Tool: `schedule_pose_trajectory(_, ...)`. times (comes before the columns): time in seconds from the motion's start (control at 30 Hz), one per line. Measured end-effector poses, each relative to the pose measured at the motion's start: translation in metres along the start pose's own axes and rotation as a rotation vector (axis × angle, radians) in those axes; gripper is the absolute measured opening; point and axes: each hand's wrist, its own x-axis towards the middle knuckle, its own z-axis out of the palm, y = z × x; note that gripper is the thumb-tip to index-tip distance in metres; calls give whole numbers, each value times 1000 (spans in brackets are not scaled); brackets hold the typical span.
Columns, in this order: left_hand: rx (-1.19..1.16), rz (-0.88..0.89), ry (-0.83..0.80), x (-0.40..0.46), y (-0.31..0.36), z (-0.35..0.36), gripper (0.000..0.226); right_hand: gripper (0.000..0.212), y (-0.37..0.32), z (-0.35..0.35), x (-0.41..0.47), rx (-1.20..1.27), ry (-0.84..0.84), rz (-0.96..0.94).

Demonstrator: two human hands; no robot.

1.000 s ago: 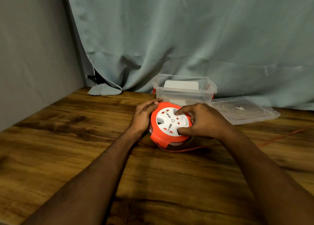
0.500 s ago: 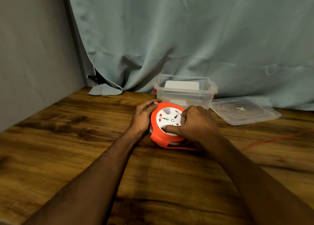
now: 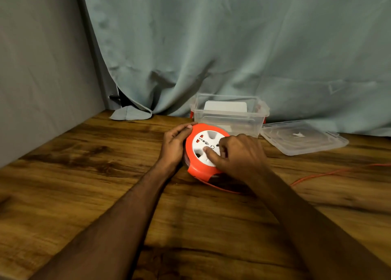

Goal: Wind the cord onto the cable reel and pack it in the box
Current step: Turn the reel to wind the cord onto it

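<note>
The orange cable reel (image 3: 200,169) with a white socket disc (image 3: 201,141) lies flat on the wooden table. My left hand (image 3: 174,145) grips its left rim, fingers curved over the top edge. My right hand (image 3: 239,155) covers the right half of the disc, fingers curled, with the thumb pressed into the disc near its centre. A thin orange cord (image 3: 338,171) runs from under the reel's near side and off to the right edge. The clear plastic box (image 3: 226,123) stands open just behind the reel.
The box's clear lid (image 3: 302,138) lies flat to the right of it. A white flat object (image 3: 225,106) leans inside the box. A grey-green curtain (image 3: 232,47) hangs behind the table, and a grey wall (image 3: 42,68) closes the left side.
My right hand has swung round on the white disc, which turned with it. The loose cord on the right has shifted on the table. My left hand stayed on the rim.
</note>
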Motion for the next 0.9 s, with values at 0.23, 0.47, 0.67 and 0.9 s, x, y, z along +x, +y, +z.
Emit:
schedule_pose_trajectory(0.23,41,-42,-52,3,-4,-2,27,64,30,-14,6,206,-178,-83)
schedule_pose_trajectory(0.47,69,-49,-76,3,-4,-3,26,68,39,-12,10,103,-249,-105)
schedule_pose_trajectory(0.67,92,-54,-105,-1,-1,-2,25,66,43,-12,13,88,-250,-102)
schedule_pose_trajectory(0.9,58,-41,-116,-1,0,-2,21,70,40,-18,11,38,-176,-95)
